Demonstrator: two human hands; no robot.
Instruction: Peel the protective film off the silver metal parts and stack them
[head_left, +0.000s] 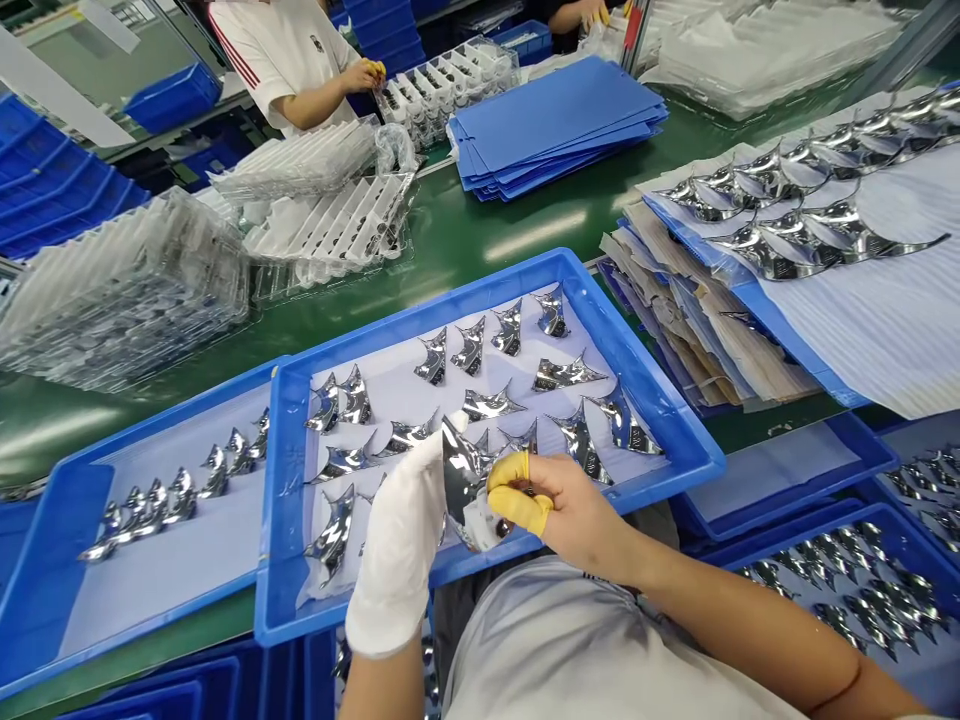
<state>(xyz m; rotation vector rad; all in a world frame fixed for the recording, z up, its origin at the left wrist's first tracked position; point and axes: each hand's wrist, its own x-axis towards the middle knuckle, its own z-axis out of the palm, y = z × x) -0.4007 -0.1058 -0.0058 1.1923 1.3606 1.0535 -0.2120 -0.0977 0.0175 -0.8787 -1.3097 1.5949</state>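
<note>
My left hand (401, 535), in a white glove, holds a shiny chrome part (461, 468) upright over the front of a blue tray (274, 500). My right hand (559, 500) has yellow covers on thumb and forefinger, which are closed at the right side of that part. Whether something small sits between these fingertips is hidden. Beneath and around both hands, several curved, pointed chrome pieces (491, 402) lie spread on the tray's white liner.
Left of the tray, another blue tray (165, 600) bears a row of chrome parts. Behind are clear plastic packs (127, 290) and stacked blue sheets (559, 115). At right, a paper-lined stack (885, 320) holds more parts. Across the table, a person (292, 70) handles a pack.
</note>
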